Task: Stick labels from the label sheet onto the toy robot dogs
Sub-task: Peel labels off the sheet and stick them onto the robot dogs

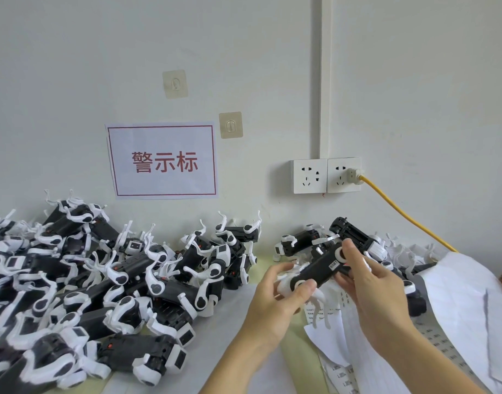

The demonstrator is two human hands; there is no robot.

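A black-and-white toy robot dog [319,270] is held above the table between both hands, its black belly up. A small white label [334,263] sits on that belly. My left hand [278,305] grips the dog's white end, thumb over a round joint. My right hand [369,282] holds the other end, thumb pressing near the label. Under the hands lie label sheets [340,331] with rows of small printed labels.
A big heap of toy dogs [102,280] covers the table's left half. More dogs [357,237] lie behind the hands by the wall. White paper [465,308] covers the right side. A yellow cable [409,217] runs from the wall socket [326,176] down to the right.
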